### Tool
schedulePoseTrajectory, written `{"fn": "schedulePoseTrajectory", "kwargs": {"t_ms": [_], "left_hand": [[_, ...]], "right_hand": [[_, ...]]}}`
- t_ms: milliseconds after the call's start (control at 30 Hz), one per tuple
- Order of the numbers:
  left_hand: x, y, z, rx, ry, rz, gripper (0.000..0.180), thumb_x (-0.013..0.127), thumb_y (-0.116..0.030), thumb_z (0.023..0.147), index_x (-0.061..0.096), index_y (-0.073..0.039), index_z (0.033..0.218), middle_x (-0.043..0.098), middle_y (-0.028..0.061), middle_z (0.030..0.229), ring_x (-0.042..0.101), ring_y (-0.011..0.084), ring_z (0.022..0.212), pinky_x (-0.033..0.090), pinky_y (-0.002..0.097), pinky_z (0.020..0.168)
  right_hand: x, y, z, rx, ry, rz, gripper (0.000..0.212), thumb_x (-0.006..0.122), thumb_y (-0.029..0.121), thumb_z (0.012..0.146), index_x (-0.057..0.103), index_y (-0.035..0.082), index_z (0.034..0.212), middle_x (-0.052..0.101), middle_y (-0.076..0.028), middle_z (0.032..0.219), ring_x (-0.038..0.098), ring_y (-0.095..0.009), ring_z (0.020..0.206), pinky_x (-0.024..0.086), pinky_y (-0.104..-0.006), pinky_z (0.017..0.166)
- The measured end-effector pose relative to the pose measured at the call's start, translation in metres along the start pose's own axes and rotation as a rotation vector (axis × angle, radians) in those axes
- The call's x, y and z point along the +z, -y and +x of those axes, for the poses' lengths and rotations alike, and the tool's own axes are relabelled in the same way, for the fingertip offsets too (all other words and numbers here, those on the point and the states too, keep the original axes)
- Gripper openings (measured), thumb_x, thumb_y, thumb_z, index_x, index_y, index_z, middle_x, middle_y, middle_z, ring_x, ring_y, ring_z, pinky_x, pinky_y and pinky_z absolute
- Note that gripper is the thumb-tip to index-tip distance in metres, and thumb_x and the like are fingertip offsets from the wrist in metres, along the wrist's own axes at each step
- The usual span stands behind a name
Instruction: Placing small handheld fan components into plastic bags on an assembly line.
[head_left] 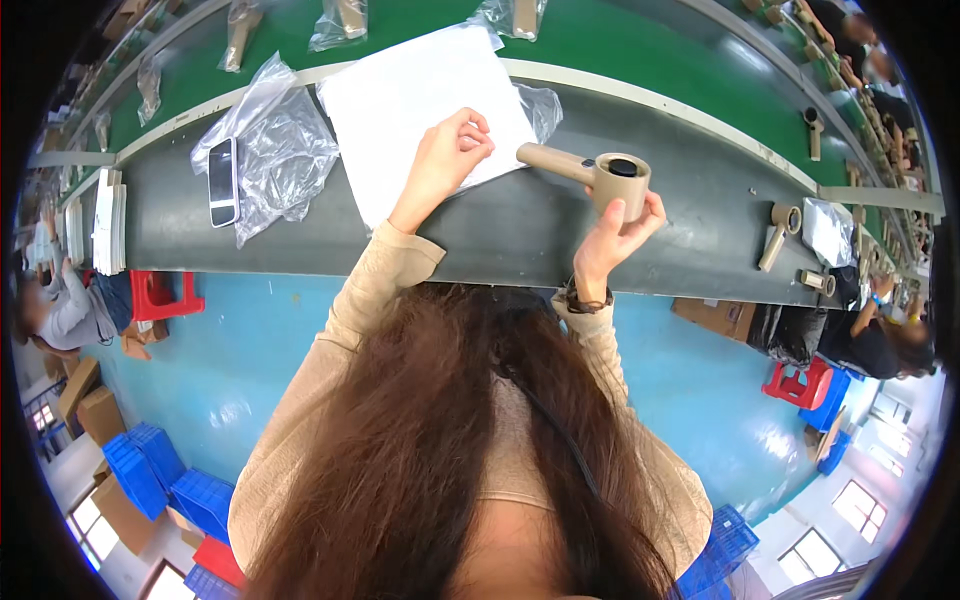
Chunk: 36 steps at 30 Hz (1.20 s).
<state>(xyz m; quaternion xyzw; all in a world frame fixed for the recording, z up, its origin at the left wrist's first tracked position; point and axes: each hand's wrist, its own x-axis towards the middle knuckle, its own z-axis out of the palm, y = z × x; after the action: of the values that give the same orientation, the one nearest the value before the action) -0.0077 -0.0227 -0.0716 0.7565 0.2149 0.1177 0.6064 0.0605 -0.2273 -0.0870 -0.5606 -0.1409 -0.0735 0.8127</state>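
Note:
My right hand (618, 237) grips a beige hair dryer (621, 190) by its round barrel, above the dark work surface. The dryer's handle points left toward my left hand, and its dark round opening faces up. My left hand (452, 152) is over a stack of white sheets (420, 85), fingers loosely curled in toward the thumb, with nothing visible in them. The fingertips are close to the end of the dryer's handle but apart from it. Clear plastic bags (285, 150) lie crumpled left of the sheets, beside a phone (223, 182).
Beyond the dark work surface (700, 235) runs a green conveyor belt (640, 50) carrying bagged beige dryers (240, 35). More dryers (780, 235) lie at the right. White boards (108, 222) stand at the left end. Red stools (166, 296) and other people are on both sides.

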Motion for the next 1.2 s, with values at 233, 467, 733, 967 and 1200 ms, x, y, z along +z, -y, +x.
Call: {"fn": "schedulePoseTrajectory", "kwargs": {"t_ms": [233, 467, 733, 967, 1200], "left_hand": [[0.009, 0.012, 0.002, 0.099, -0.134, 0.018, 0.020, 0.070, -0.003, 0.082, 0.057, -0.002, 0.098, 0.067, 0.0059, 0.085, 0.064, 0.0099, 0.081, 0.050, 0.0219, 0.071], [0.003, 0.004, -0.001, 0.082, -0.065, -0.272, 0.025, 0.071, -0.004, 0.084, 0.056, -0.004, 0.104, 0.067, 0.0061, 0.090, 0.064, 0.0104, 0.085, 0.050, 0.0222, 0.077], [0.002, -0.044, -0.010, 0.117, 0.005, -0.441, 0.027, 0.068, -0.001, 0.086, 0.054, -0.004, 0.108, 0.066, 0.0070, 0.096, 0.063, 0.0112, 0.088, 0.050, 0.0235, 0.080], [-0.024, -0.077, -0.013, 0.317, -0.081, -0.392, 0.025, 0.063, 0.000, 0.089, 0.052, -0.003, 0.112, 0.064, 0.0064, 0.098, 0.061, 0.0125, 0.094, 0.049, 0.0263, 0.083], [-0.040, -0.079, 0.008, 0.605, -0.382, 0.406, 0.015, 0.057, 0.001, 0.087, 0.052, -0.002, 0.101, 0.061, 0.0137, 0.087, 0.062, 0.0294, 0.086, 0.049, 0.0374, 0.073]], "right_hand": [[0.020, -0.015, -0.020, 0.051, -0.027, 0.007, 0.041, 0.057, 0.015, 0.094, 0.033, 0.005, 0.125, 0.040, -0.013, 0.122, 0.053, -0.027, 0.106, 0.059, -0.0447, 0.079], [0.028, -0.009, -0.029, 0.143, -0.128, 0.195, 0.041, 0.056, 0.015, 0.095, 0.030, 0.008, 0.126, 0.039, -0.014, 0.130, 0.051, -0.029, 0.113, 0.056, -0.0481, 0.086], [0.054, -0.010, -0.023, -0.143, 0.175, 0.004, 0.064, 0.073, 0.009, 0.080, 0.032, 0.006, 0.129, 0.040, -0.012, 0.129, 0.041, -0.025, 0.121, 0.035, -0.0380, 0.102], [0.085, 0.048, 0.018, -0.384, 0.616, -0.691, 0.056, 0.082, 0.016, 0.070, 0.055, 0.010, 0.119, 0.053, -0.014, 0.112, 0.063, -0.033, 0.084, 0.053, -0.0394, 0.067], [0.119, 0.050, 0.072, -0.378, 1.007, -1.072, 0.063, 0.074, 0.047, 0.076, 0.055, 0.009, 0.123, 0.057, -0.011, 0.105, 0.064, -0.035, 0.082, 0.052, -0.0424, 0.067]]}}
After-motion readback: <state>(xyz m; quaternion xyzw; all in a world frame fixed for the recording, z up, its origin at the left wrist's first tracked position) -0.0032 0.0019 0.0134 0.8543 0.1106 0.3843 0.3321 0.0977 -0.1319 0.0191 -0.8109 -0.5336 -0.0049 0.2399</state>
